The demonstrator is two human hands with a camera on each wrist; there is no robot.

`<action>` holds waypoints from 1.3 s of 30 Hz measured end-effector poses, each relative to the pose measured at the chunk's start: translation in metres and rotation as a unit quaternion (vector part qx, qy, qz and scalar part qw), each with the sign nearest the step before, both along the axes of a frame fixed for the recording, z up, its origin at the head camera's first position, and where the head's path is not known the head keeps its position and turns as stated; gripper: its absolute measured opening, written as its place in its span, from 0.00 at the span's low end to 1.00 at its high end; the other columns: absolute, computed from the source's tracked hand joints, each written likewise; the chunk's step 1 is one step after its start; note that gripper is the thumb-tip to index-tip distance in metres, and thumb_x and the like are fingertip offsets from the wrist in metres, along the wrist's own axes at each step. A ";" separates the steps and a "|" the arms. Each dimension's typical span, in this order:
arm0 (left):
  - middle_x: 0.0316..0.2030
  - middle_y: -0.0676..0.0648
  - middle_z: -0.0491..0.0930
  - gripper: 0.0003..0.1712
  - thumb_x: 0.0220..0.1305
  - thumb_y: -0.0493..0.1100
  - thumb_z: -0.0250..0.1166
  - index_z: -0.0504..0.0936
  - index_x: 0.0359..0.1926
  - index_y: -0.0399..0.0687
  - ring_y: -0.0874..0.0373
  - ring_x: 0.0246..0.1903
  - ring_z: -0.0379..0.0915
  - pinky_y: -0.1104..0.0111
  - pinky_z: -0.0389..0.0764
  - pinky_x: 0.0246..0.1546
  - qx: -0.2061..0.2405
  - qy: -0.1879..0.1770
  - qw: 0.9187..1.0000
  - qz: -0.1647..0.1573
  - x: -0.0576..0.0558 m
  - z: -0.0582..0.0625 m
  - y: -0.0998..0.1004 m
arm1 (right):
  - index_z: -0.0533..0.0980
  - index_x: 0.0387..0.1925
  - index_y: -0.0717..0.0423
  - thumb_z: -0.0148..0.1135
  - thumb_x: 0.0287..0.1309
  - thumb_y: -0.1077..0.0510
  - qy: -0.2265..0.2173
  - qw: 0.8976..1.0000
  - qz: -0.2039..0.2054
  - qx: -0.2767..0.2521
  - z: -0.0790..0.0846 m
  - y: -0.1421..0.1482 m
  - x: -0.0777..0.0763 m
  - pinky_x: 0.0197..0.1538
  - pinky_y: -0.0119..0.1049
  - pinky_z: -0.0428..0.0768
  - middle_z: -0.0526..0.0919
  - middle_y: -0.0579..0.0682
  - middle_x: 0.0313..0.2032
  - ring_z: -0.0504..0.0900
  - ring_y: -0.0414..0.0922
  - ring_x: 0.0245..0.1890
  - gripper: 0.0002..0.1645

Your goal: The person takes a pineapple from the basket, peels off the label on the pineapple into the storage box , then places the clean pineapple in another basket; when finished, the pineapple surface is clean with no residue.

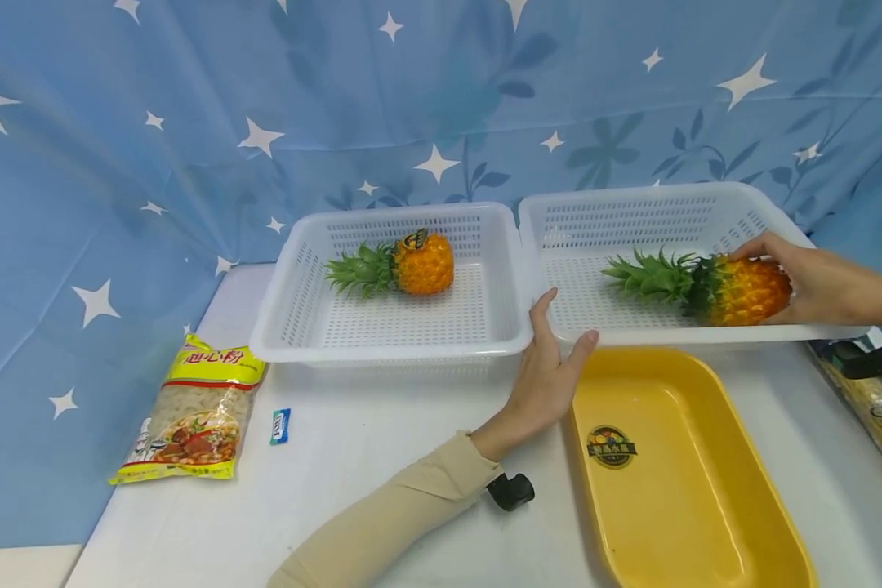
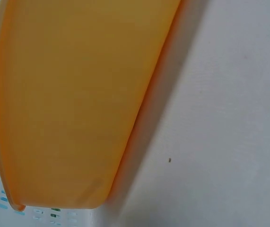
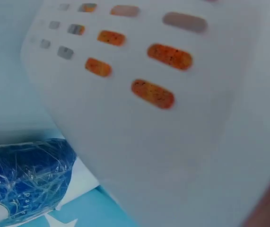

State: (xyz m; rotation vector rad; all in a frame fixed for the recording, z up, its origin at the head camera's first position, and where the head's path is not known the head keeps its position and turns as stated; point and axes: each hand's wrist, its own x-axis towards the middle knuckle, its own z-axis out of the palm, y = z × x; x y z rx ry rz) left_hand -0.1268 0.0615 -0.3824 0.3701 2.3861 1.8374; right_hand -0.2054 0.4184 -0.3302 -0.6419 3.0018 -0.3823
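Note:
My right hand (image 1: 823, 282) reaches into the right white basket (image 1: 720, 335) and grips a pineapple (image 1: 750, 290) by its orange body, its leafy crown pointing left. In the right wrist view, orange pineapple skin shows through the slots of the basket wall (image 3: 125, 142). My left hand (image 1: 540, 380) touches the front rims where the two baskets meet, thumb and index finger spread. Inside the left white basket (image 1: 389, 355) lies a second pineapple (image 1: 422, 265), crown also to the left. Below the left hand, a yellow tray (image 1: 676, 490) stands against the right basket's front.
A yellow-topped food bag (image 1: 194, 408) lies at the table's left, with a small blue-green packet (image 1: 280, 426) beside it. Another clear food bag (image 1: 878, 404) sits at the right edge. A blue star-patterned curtain (image 1: 338, 106) hangs behind the baskets.

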 end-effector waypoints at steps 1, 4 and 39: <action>0.74 0.29 0.64 0.42 0.79 0.62 0.53 0.42 0.82 0.63 0.42 0.71 0.66 0.49 0.65 0.73 -0.002 0.003 1.000 -0.001 0.000 0.001 0.000 | 0.60 0.65 0.71 0.86 0.28 0.78 0.002 1.000 0.002 -0.002 -0.001 0.000 -0.001 0.48 0.71 0.79 0.69 0.75 0.59 0.77 0.73 0.51 0.61; 0.71 0.28 0.68 0.42 0.80 0.62 0.52 0.42 0.82 0.62 0.43 0.69 0.69 0.50 0.66 0.72 -0.005 0.008 1.000 -0.003 -0.001 0.002 -0.001 | 0.59 0.65 0.71 0.85 0.28 0.78 0.008 1.000 0.012 -0.016 -0.002 0.001 -0.003 0.47 0.68 0.80 0.69 0.74 0.59 0.77 0.72 0.51 0.61; 0.72 0.30 0.67 0.41 0.79 0.63 0.53 0.44 0.82 0.64 0.40 0.68 0.70 0.48 0.69 0.70 -0.010 0.002 1.000 -0.002 0.000 0.001 -0.001 | 0.66 0.69 0.72 0.88 0.31 0.71 -0.002 1.000 0.023 -0.001 0.013 -0.007 0.004 0.43 0.64 0.81 0.71 0.70 0.59 0.75 0.66 0.51 0.60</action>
